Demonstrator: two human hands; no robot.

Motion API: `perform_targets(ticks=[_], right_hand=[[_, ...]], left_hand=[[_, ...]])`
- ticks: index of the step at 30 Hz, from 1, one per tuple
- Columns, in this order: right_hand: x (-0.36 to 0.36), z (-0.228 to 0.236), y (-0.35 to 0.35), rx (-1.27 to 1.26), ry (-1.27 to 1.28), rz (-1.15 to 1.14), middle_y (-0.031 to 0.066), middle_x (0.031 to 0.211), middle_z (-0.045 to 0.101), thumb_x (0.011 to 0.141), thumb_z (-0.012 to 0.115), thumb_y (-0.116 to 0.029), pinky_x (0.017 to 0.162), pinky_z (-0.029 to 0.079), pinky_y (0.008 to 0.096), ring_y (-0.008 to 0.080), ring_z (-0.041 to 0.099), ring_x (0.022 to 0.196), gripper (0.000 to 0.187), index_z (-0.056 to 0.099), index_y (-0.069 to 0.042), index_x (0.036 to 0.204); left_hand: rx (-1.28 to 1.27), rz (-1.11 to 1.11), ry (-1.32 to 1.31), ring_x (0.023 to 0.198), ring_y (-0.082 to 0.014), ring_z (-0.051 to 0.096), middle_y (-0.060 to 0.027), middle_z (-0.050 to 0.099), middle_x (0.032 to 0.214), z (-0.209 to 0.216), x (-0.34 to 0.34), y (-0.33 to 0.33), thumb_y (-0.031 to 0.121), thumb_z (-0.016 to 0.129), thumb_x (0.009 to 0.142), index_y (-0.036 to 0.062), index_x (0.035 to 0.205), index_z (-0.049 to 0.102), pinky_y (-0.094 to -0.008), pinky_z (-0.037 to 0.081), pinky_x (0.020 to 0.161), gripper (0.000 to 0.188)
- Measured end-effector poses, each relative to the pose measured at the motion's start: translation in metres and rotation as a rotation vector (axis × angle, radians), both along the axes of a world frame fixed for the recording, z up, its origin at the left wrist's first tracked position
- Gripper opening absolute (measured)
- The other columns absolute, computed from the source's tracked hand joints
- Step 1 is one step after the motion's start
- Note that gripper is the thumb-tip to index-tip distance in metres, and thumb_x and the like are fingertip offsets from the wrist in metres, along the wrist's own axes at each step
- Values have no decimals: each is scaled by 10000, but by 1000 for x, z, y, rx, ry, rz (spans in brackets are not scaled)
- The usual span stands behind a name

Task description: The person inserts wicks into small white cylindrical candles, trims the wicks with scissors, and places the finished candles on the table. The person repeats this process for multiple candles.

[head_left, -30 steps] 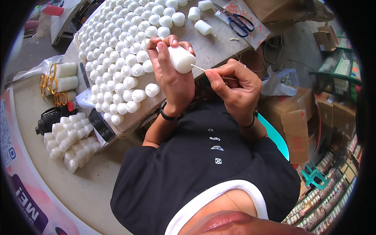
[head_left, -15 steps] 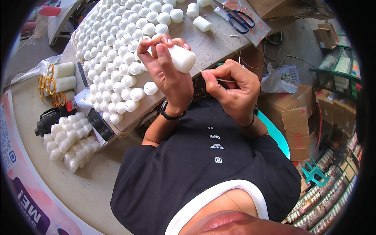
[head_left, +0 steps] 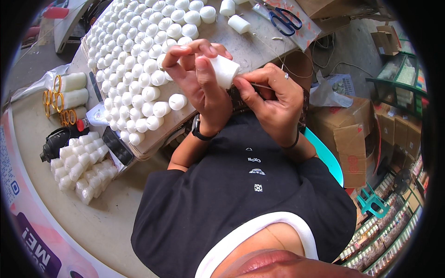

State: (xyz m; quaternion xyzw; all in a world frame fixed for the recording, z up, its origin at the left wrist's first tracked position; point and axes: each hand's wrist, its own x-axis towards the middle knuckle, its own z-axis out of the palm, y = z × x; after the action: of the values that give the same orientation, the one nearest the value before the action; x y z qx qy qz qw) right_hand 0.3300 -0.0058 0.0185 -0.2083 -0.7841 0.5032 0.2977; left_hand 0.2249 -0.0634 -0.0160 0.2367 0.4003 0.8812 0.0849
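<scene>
Between the thumb and fingers of my left hand (head_left: 206, 88) is a short white candle (head_left: 226, 72), tilted so that one flat end faces my right hand. My right hand (head_left: 277, 97) pinches a thin pale wick (head_left: 263, 86) right at that end; its fingertips hide where the wick meets the candle. Under and beyond my left hand, many white candles (head_left: 139, 55) stand in packed rows on the table (head_left: 264, 48). Another white candle (head_left: 239, 24) lies on its side past my hands.
Dark-handled scissors (head_left: 285, 22) rest on a plastic sheet at the far right of the table. Wrapped candles (head_left: 85, 162) and gold-ringed white cylinders (head_left: 74, 99) sit at the left. Cardboard boxes (head_left: 347, 139) stand on the right, near a turquoise stool (head_left: 372, 201).
The candle has shifted right and my right fingertips have come up against its end. The stretch of wick that showed between them is now covered.
</scene>
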Motion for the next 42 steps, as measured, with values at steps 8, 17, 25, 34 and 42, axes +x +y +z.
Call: perform_targets(ticks=[8, 17, 25, 34, 42], right_hand=[[-2, -15, -6, -94, 212, -13, 62, 965, 561, 900, 687, 6, 738, 461, 198, 71, 537, 816, 156, 592, 21, 1023], [-3, -16, -9, -21, 242, -19, 98, 1029, 595, 904, 649, 78, 843, 489, 235, 116, 596, 909, 213, 565, 32, 1094], [-9, -27, -14, -336, 416, -42, 115, 1056, 623, 906, 657, 68, 929, 495, 280, 143, 614, 1010, 263, 553, 33, 1145], [-5, -6, 28, 149, 44, 70, 97, 1081, 648, 887, 707, -73, 895, 466, 298, 166, 598, 1003, 168, 725, -48, 1052], [0, 42, 99, -408, 726, 352, 45, 800, 482, 1060, 451, -164, 651, 448, 316, 144, 454, 687, 116, 521, -71, 1055]], left_hand=[[54, 56, -9, 837, -266, 550, -173, 447, 1175, -1, -9, 1, 61, 538, 853, 233, 1338, 211, -403, 520, 738, 609], [67, 154, 61, 767, -284, 582, -187, 330, 1323, -5, -1, 7, 15, 622, 795, 262, 1358, 145, -383, 526, 677, 778], [-50, 93, 221, 870, -282, 578, -146, 316, 1402, -13, 1, 4, -9, 587, 770, 328, 1431, 158, -405, 543, 744, 857], [-360, -58, 824, 1030, -287, 583, -244, 291, 1375, -22, -13, 6, -5, 785, 737, 151, 1344, 109, -397, 558, 826, 922], [-559, -391, 625, 852, -284, 654, -121, 638, 976, 2, -14, 8, 161, 734, 877, 37, 1221, 503, -354, 521, 747, 433]])
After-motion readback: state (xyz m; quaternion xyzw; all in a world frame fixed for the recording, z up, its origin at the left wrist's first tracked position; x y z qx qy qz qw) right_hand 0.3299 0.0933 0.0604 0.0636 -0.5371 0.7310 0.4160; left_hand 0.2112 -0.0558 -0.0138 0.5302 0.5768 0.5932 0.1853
